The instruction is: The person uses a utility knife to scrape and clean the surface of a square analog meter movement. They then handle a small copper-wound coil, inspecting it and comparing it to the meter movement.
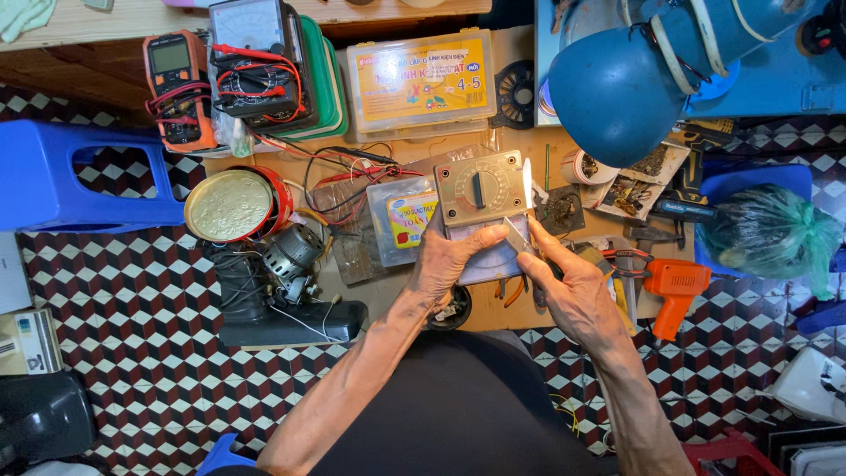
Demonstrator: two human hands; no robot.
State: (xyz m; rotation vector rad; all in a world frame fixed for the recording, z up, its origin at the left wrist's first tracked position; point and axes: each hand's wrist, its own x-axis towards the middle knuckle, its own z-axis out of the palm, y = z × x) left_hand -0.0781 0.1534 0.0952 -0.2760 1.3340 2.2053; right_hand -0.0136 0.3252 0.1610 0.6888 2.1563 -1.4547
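Observation:
My left hand (451,261) grips the lower left side of a flat analog meter case (483,189), beige with a dark round dial knob in its middle, held above a low wooden board (405,295). My right hand (568,286) holds a slim metal tool (520,236) against the meter's lower right edge; a bright thin blade or strip (527,182) stands along that right side. The part of the meter under my fingers is hidden.
An orange digital multimeter (176,88) and a black analog meter (257,66) with red leads lie at the back left. A round gold tin (231,205), a small motor (291,256), a clear parts box (421,84), an orange soldering gun (671,286), a blue lamp shade (617,88) and a blue stool (79,189) surround the board.

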